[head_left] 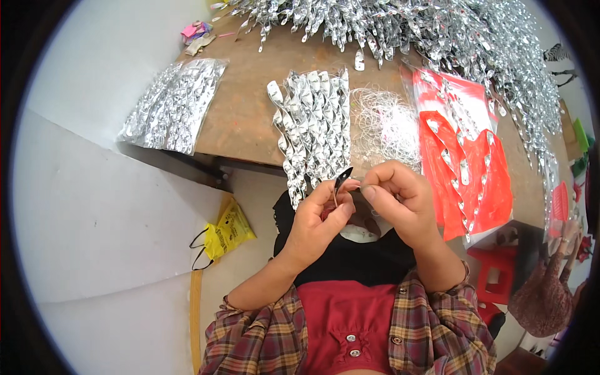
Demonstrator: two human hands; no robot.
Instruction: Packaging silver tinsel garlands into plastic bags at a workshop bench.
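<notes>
Pinching something this small is all about the fingertips, imo. The left hand (320, 215) is holding a dark pointed piece (343, 178) with thumb and fingers closed on its lower part, so the tip is sticking up past them. Can't tell whether that's a little cutter or a shiny bit in shadow. The right hand (403, 203) is hovering just beside it, fingers curled, thumb and forefinger nearly meeting; whatever they're pinching, if anything, is too fine for me to make out. Both hands are working over the lap, off the near edge of the table (240, 119).

I'd be bracing the left as the fixed side and letting only the right fingertips do the fiddling, with a light pinch and that point facing away from skin. Also watch the silver twisted strips (319, 119): they're hanging over the edge right by the left hand, so a wrist could be snagging them. Same with the white cord tangle (387, 128) beside them, those loose loops are basically asking to catch.
</notes>
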